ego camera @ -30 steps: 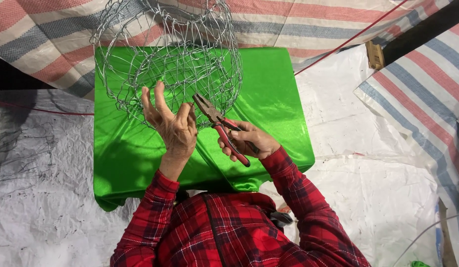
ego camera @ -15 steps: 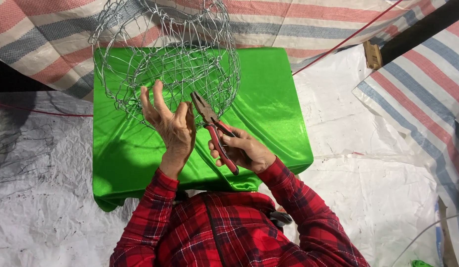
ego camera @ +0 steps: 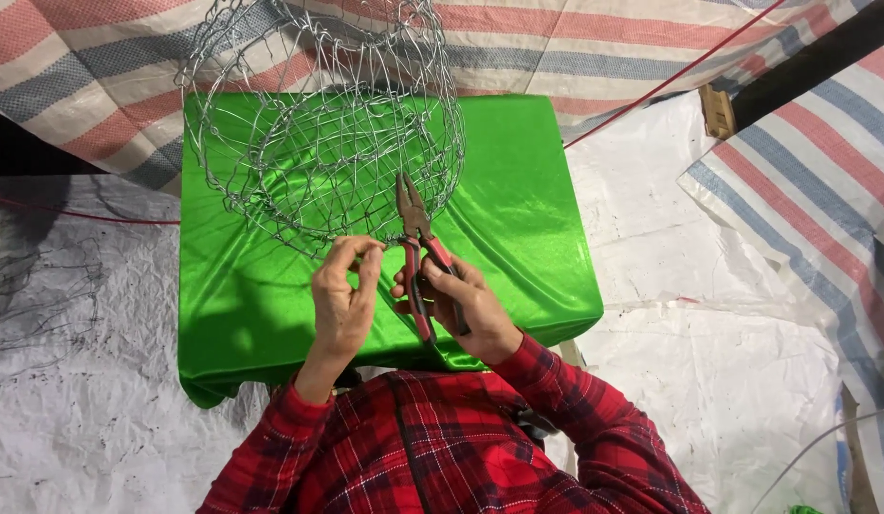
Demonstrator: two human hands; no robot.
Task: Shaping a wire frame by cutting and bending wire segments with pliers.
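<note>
Mid wire-twist: my left hand (ego camera: 342,300) pinches the rim wire of the mesh basket (ego camera: 318,143) on green cloth (ego camera: 518,219). Right hand (ego camera: 461,305) grips pliers (ego camera: 418,243), tips up. Next I'd need the pliers on that strand.

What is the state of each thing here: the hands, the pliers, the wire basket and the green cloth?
Left hand: fingers pinched at the near edge of the mesh.
Right hand: closed around the plier handles.
Pliers: red-handled, tips pointing at the mesh.
Wire basket: tipped, opening facing the camera.
Green cloth: draped over the table, wrinkled.
</note>
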